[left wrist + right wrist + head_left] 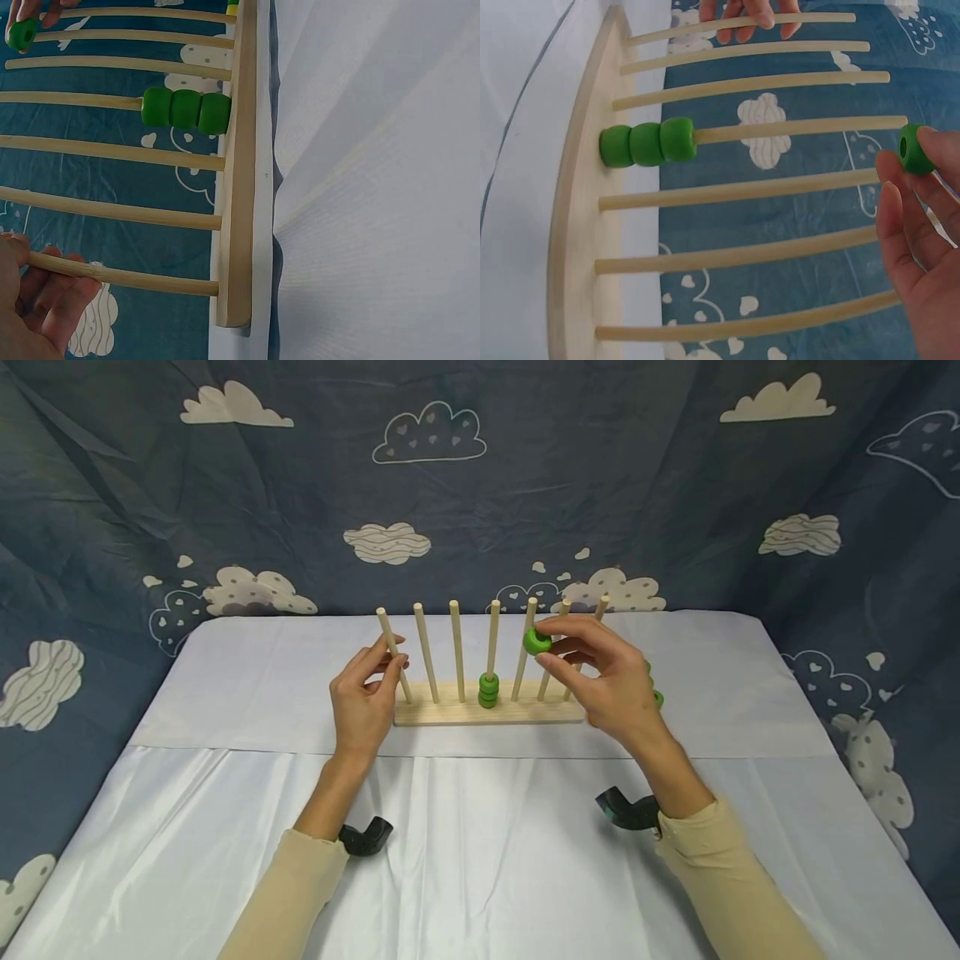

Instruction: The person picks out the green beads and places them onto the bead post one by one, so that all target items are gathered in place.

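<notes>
A glossy green, rounded bead (537, 642) with a hole through its middle is held off the pegs, near the height of their tips, right of centre. It looks like light, painted wood: hard, sturdy, perhaps a little slippery. Its rounded outer sides seem the best place to hold it, leaving the hole uncovered. The person's right hand (611, 685) does this, thumb and fingertips pinching it narrowly.

Beyond is a rack with a long, pale wooden base (525, 716) and seven thin, upright wooden pegs, probably stiff, though slim enough to knock. Three matching green beads (488, 691) are stacked at the foot of the middle peg. The left hand (363, 697) grips the leftmost peg (387, 631) high up, between thumb and fingers.

More green beads (658, 699) show at the right, partly hidden behind the right hand.

The gaps between pegs are tight for fingers; the easier room is above the tips and on the near side, over white cloth (480, 860). Its far edge runs just behind the rack, against a dark blue cloud-patterned curtain (570, 485).
</notes>
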A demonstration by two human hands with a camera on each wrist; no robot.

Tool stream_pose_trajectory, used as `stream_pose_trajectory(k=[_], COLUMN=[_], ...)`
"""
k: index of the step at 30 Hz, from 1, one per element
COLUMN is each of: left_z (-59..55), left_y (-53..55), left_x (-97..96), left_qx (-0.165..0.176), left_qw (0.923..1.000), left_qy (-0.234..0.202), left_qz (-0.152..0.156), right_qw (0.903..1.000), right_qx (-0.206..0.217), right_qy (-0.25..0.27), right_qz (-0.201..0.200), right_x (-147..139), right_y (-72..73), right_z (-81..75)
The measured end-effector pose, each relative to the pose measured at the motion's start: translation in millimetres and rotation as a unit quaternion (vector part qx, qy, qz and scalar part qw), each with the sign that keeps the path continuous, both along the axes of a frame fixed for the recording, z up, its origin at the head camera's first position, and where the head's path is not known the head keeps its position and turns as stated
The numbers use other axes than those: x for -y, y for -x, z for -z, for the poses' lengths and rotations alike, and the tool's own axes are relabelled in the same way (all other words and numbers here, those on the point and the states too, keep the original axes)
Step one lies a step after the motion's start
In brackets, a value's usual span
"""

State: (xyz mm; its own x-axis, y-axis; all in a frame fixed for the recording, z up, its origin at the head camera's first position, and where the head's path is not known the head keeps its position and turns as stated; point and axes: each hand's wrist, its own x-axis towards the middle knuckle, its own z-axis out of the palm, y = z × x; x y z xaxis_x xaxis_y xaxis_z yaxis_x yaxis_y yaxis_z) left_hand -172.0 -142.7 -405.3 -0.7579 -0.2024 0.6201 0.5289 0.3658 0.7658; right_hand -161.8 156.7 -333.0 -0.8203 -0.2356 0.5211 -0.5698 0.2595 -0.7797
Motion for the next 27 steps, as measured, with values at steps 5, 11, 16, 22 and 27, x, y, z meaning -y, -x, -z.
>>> stream_pose_trajectory(k=[5, 11, 16, 22, 27], left_z=[-0.7, -1.1, -1.3, -0.9, -0.9], left_y=[-0.4, -0.3, -0.7, -0.9, -0.7], left_x=[-0.5, -1.7, -0.9, -1.2, -1.9], left_qx=[0.000, 0.003, 0.002, 0.004, 0.003], left_qw=[1.0000, 1.0000, 1.0000, 1.0000, 1.0000], left_qy=[0.004, 0.001, -0.002, -0.004, 0.000], left_qz=[-0.002, -0.002, -0.003, -0.002, -0.004], right_qw=[1.0000, 0.9998, 0.9993, 0.9991, 0.9984], right_qx=[-0.005, -0.010, -0.020, -0.030, -0.037], right_qy=[0.002, 0.015, 0.027, 0.029, 0.040], right_qz=[-0.004, -0.010, -0.016, -0.013, -0.014], right_x=[7, 18, 26, 31, 36], right_y=[2.5, 3.1, 6.4, 9.4, 11.2], right_z=[-4.3, -9.5, -14.0, -16.6, -19.3])
